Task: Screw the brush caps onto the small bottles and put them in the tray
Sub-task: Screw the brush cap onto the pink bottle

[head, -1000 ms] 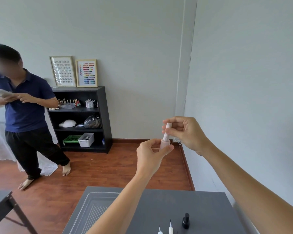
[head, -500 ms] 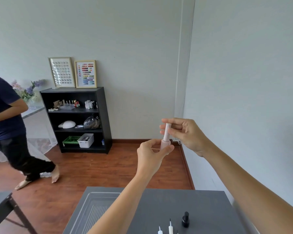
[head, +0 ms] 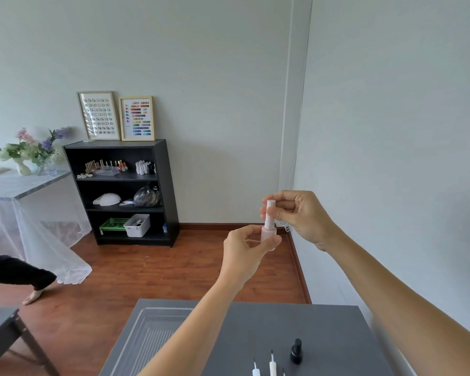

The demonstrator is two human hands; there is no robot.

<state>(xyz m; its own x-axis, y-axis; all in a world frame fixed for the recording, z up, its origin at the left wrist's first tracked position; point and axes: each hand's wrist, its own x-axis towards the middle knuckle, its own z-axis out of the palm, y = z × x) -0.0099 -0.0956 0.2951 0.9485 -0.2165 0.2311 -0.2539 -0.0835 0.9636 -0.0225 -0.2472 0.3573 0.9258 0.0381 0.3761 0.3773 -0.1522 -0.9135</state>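
My left hand (head: 244,248) pinches the small pink bottle (head: 268,236) upright in the air well above the worktop (head: 323,329), and my right hand (head: 299,215) has its fingertips closed round the ribbed brush cap (head: 270,214) sitting on the bottle's neck. If I turn the cap while it sits tilted, I judge the thread could cross and jam, or the bottle could twist out of my light pinch and drop. The clear tray (head: 147,335) lies below to the left, with loose brush caps (head: 272,366) and a black bottle (head: 296,351) near the front edge.
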